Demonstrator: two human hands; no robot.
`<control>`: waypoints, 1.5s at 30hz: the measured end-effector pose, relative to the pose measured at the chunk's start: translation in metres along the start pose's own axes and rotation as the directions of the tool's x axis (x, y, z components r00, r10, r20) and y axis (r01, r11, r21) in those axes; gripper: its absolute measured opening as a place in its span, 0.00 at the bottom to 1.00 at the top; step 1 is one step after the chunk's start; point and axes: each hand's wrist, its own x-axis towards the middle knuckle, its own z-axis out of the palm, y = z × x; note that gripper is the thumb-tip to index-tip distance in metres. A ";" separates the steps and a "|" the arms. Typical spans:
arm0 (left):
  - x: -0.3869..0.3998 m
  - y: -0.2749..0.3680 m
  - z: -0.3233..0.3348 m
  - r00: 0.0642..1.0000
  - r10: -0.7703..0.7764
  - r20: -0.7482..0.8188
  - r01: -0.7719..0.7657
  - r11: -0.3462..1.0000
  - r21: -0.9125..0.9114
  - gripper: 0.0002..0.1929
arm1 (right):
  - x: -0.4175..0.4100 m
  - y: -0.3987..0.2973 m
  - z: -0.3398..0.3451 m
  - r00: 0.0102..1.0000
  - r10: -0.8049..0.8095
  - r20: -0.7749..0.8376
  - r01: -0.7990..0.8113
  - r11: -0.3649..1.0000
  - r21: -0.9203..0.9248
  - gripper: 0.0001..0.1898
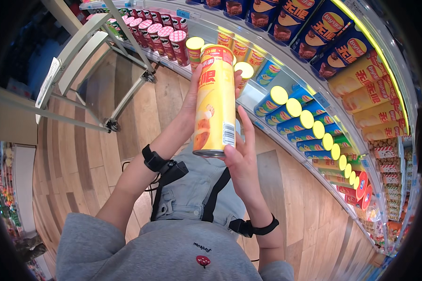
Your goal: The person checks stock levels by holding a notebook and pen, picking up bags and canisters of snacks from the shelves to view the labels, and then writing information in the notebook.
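Note:
A yellow and orange Lay's potato chip canister [215,102] is held upright before me, its metal base towards my body and its barcode near the lower right. My left hand [193,91] grips its upper left side; the fingers are mostly behind it, with some tips showing past the right edge. At the base, my right hand [240,151] touches the lower right corner with its thumb, one finger raised off the canister. Behind the canister's top stand more yellow-lidded canisters [244,72] on a lower shelf.
Red Pringles canisters [178,47] stand at the upper left of the shelf. Blue Lay's canisters [277,100] run along the right, under a shelf of dark blue canisters [334,42]. A wheeled metal-framed stand [126,102] is on the wooden floor [88,165] to the left.

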 end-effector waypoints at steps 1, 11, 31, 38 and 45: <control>0.000 0.000 0.003 1.000 0.007 0.022 -0.007 1.000 0.017 0.37 | -0.001 0.000 0.000 1.000 -0.002 0.003 0.002 0.999 -0.035 0.41; -0.007 -0.004 0.011 0.990 0.142 -0.011 -0.120 0.875 0.469 0.40 | -0.001 0.003 -0.008 0.994 -0.105 0.025 0.108 0.942 -0.318 0.46; -0.012 -0.018 0.048 0.975 0.217 -0.049 -0.150 0.805 0.574 0.42 | -0.014 -0.003 -0.004 0.987 -0.140 0.073 0.154 0.956 -0.249 0.50; -0.015 -0.020 0.057 0.979 0.190 0.075 -0.196 0.771 0.606 0.35 | -0.015 0.001 -0.004 0.989 -0.136 0.061 0.147 0.962 -0.230 0.50; -0.019 -0.025 0.058 0.973 0.223 0.054 -0.177 0.582 0.794 0.43 | -0.015 0.004 -0.008 0.997 -0.069 0.020 0.071 0.936 -0.345 0.49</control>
